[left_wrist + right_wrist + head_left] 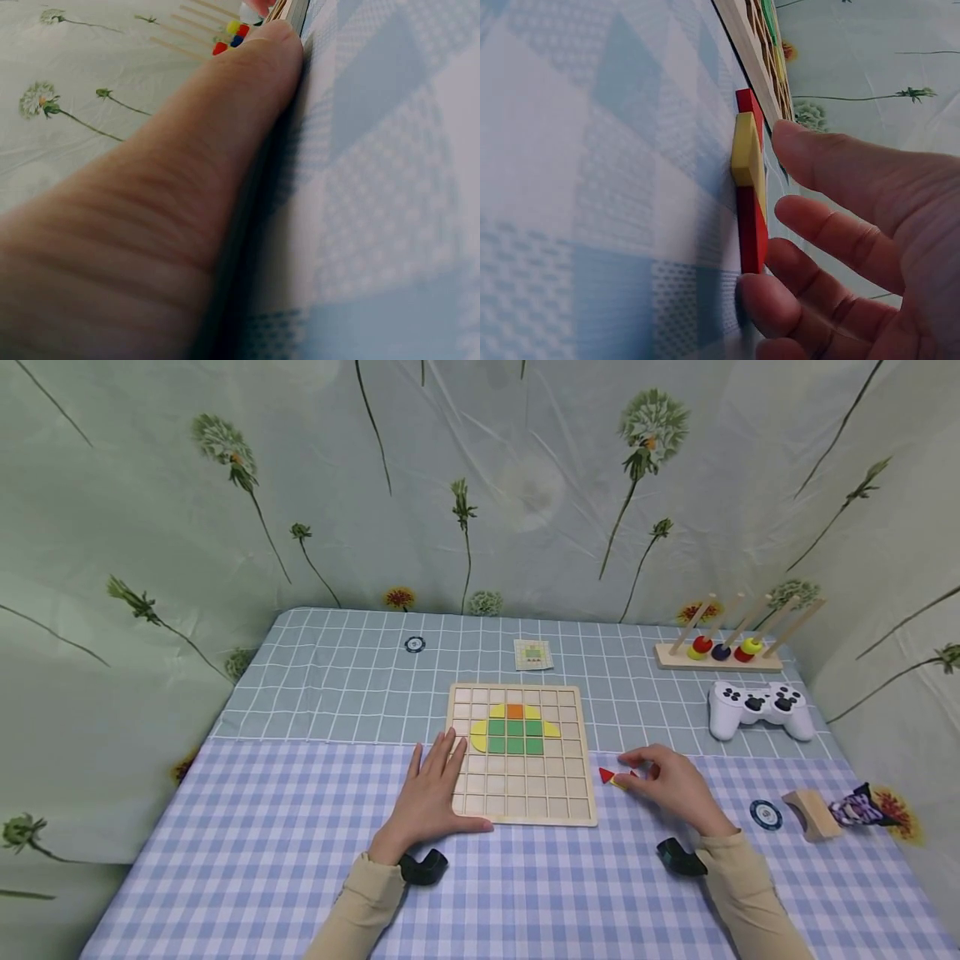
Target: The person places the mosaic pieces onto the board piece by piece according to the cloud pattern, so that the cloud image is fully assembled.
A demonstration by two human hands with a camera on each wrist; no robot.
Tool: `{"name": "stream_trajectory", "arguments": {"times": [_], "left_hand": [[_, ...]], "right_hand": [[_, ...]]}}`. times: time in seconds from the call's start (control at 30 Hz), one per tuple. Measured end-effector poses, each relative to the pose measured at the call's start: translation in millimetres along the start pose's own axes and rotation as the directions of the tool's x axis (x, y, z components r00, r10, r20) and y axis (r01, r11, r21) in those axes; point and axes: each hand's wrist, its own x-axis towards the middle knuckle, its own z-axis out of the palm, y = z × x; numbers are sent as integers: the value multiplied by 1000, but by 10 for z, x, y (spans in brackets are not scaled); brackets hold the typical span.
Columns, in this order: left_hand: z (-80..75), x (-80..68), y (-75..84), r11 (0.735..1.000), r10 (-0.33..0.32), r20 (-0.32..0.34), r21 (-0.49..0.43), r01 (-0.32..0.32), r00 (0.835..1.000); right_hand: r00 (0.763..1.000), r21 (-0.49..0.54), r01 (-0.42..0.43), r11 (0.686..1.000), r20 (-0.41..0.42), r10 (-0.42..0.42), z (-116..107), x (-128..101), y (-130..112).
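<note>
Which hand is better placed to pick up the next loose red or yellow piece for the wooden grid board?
Probably the right hand: its fingertips already touch the red and yellow pieces beside the board. The left hand lies flat on the board's left edge.

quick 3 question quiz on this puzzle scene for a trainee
1. True or false: the left hand lies flat on the wooden board's left edge.
2. Which pieces are by the right hand? A blue B red and yellow C black
3. Fill in: the filled squares on the board are green, yellow and ____.

Key: 1 true. 2 B, the red and yellow pieces. 3 orange.
</note>
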Motion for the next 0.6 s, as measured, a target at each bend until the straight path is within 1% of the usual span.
{"name": "stream_trajectory", "arguments": {"times": [0.33,0.47,0.6], "left_hand": [[15,-1,-4,1000,2,-5,3,-2,1000],[7,0,-1,1000,5,-3,-2,-5,1000],[-2,-2,-11,1000,8,-10,-4,-8,1000]], "right_hand": [[1000,-10,-10,1000,-14,10,25,5,5],[1000,-6,-16,1000,-3,16,19,14,7],[1000,20,-7,1000,20,7,8,25,4]]}}
